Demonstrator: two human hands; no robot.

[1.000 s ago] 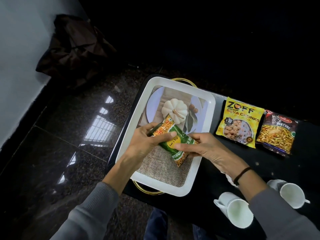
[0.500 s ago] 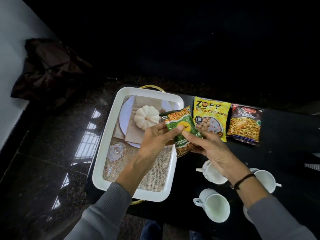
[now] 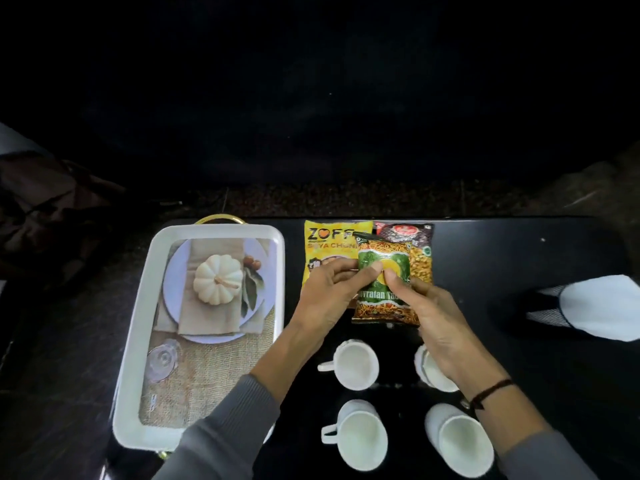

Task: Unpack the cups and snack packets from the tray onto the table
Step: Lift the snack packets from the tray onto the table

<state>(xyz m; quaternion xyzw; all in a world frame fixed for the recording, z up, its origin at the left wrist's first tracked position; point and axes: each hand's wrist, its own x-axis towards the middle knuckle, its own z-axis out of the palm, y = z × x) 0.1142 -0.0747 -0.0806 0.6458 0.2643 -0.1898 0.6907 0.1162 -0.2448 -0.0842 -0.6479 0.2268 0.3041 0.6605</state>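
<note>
Altogether: three snack packets (image 3: 383, 282), four cups (image 3: 356, 364), one tray (image 3: 138, 327).

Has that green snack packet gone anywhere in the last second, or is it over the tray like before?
Yes. The green packet has left the white tray and moved right; both hands now hold it over the yellow packet and the dark red packet on the black table.

A home: serving tray (image 3: 221, 230), teacups (image 3: 356, 365), polished granite floor (image 3: 69, 341)
</note>
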